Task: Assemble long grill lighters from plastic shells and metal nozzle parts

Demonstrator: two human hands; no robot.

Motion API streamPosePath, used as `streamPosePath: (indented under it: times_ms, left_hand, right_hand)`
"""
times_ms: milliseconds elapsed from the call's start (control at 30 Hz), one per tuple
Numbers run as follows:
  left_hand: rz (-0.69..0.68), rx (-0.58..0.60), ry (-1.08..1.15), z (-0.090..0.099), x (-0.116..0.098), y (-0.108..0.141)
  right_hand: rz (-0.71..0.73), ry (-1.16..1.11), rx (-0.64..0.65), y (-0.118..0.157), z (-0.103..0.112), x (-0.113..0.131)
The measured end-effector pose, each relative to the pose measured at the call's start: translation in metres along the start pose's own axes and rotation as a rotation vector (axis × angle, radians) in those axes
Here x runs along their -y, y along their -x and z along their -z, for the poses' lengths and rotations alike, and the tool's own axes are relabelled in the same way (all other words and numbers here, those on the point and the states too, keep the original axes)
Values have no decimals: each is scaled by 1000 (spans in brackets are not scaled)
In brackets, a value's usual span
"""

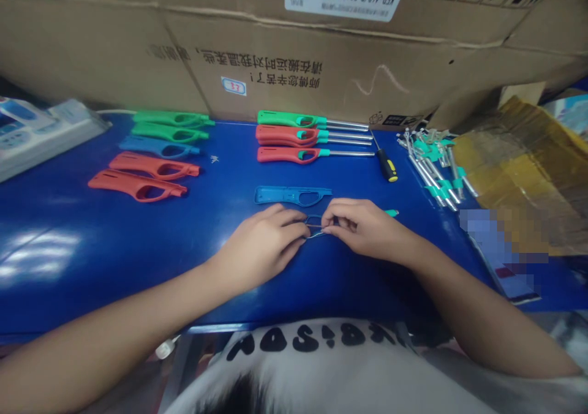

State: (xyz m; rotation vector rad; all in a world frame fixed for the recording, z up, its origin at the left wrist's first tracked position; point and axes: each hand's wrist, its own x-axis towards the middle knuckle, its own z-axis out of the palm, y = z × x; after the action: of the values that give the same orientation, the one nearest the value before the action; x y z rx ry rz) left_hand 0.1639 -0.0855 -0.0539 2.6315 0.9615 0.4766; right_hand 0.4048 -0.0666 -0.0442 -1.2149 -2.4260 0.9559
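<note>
A blue lighter shell half (314,217) lies low over the table, mostly covered by my fingers. My left hand (271,236) is closed around its left part. From the right, my right hand (362,224) pinches at the handle loop, where a thin wire (315,226) runs between the fingertips. Just beyond my hands rests another blue shell half (294,196), its hollow inside facing up. A green tip (391,213) shows behind my right wrist; the part it belongs to is hidden.
Left, several green, blue and red shells (138,184) lie in a row. Assembled lighters (285,155) with metal tubes sit beyond, beside a screwdriver (387,166). Metal tube parts (432,175) are piled right. A power strip (50,135) and cardboard box (184,83) border the table.
</note>
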Motion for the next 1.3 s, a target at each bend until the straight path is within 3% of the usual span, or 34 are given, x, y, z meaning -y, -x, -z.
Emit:
streamPosePath:
  times_ms: [400,767,1300]
  left_hand:
    - [32,-43,6,-4,-1,0]
    - [43,13,120,-2,6,-2]
    - [105,-50,33,-8,-4,4]
  right_hand:
    - [56,19,17,1,1,2]
    - [123,-9,106,4,6,-1]
    - [124,37,91,4,1,-2]
